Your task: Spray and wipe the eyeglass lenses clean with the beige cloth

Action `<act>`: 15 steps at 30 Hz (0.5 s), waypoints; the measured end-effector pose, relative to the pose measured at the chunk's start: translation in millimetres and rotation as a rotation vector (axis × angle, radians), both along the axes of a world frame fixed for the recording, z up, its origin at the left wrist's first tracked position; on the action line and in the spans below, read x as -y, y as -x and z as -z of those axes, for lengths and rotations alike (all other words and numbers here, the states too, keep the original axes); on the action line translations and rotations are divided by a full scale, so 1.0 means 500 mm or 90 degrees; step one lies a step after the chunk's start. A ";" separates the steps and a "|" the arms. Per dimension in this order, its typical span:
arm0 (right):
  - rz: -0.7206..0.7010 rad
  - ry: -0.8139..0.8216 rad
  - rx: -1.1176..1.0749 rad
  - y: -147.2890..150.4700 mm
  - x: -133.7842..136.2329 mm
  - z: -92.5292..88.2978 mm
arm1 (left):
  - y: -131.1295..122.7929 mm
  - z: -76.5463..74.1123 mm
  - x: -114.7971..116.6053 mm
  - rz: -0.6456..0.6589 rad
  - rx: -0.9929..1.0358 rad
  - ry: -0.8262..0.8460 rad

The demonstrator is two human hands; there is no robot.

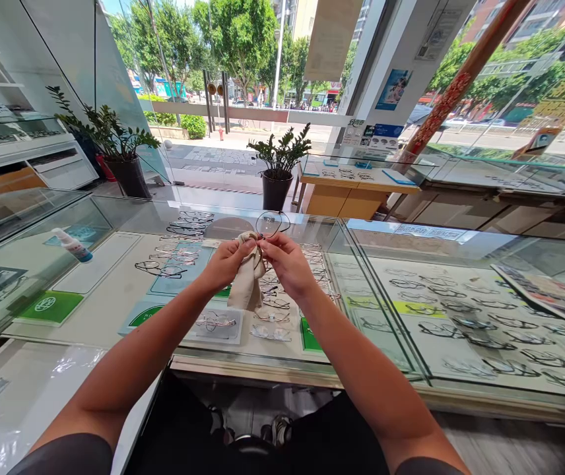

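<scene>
Over the glass counter, my left hand point(230, 259) pinches a beige cleaning cloth point(247, 284), which hangs down in folds below the fingers. Beside it, my right hand point(287, 260) is closed on a pair of dark thin-framed eyeglasses point(278, 228). A lens rim and a temple stick up above the fingertips. Part of the frame is covered by the cloth and fingers. Both hands nearly touch at the cloth's top edge. Under them, rows of eyeglasses point(271, 316) lie inside the display case.
A spray bottle point(72, 245) with a white top stands at the left on the glass counter point(114, 330). More eyeglasses point(461, 323) fill the case at right, where a magazine-like printed sheet point(544, 290) lies. Potted plants point(276, 188) stand beyond, by the window.
</scene>
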State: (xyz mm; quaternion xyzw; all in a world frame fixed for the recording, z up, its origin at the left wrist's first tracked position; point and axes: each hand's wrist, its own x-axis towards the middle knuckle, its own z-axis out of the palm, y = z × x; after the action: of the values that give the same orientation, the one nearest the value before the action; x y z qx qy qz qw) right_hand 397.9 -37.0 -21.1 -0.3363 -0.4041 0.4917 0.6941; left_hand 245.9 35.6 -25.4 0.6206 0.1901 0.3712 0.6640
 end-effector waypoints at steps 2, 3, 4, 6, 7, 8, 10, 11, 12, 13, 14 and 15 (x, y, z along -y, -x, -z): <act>-0.006 0.002 -0.020 -0.001 -0.001 -0.001 | 0.000 0.004 -0.005 0.008 -0.005 0.004; -0.009 0.002 -0.033 -0.003 -0.001 -0.003 | -0.001 0.006 -0.008 0.014 -0.003 0.004; -0.012 0.002 -0.043 -0.006 -0.001 -0.005 | -0.002 0.008 -0.011 0.018 0.005 0.005; -0.009 -0.003 -0.049 -0.015 0.001 -0.012 | -0.003 0.010 -0.018 0.007 0.033 0.014; -0.004 -0.008 -0.043 -0.020 0.001 -0.015 | -0.003 0.010 -0.023 -0.010 0.048 0.024; 0.004 -0.016 -0.034 -0.026 0.002 -0.018 | -0.004 0.010 -0.027 -0.032 0.061 0.037; 0.021 -0.032 -0.004 -0.035 0.002 -0.021 | -0.003 0.008 -0.034 -0.082 0.083 0.058; 0.026 -0.040 0.016 -0.038 0.002 -0.021 | -0.003 0.006 -0.037 -0.102 0.091 0.063; 0.025 -0.045 0.039 -0.039 0.001 -0.021 | -0.002 0.004 -0.040 -0.115 0.097 0.063; 0.021 -0.047 0.063 -0.039 0.000 -0.019 | -0.001 0.002 -0.042 -0.120 0.101 0.059; 0.013 -0.047 0.088 -0.038 -0.001 -0.016 | 0.000 0.001 -0.043 -0.119 0.103 0.052; 0.003 -0.044 0.112 -0.037 -0.002 -0.012 | 0.000 -0.001 -0.043 -0.115 0.105 0.043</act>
State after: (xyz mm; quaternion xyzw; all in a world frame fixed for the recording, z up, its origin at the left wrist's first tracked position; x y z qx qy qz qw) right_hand 416.2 -35.8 -14.9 -0.3552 -0.4793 0.4442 0.6684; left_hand 245.6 57.3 -25.1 0.5456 0.2025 0.4728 0.6617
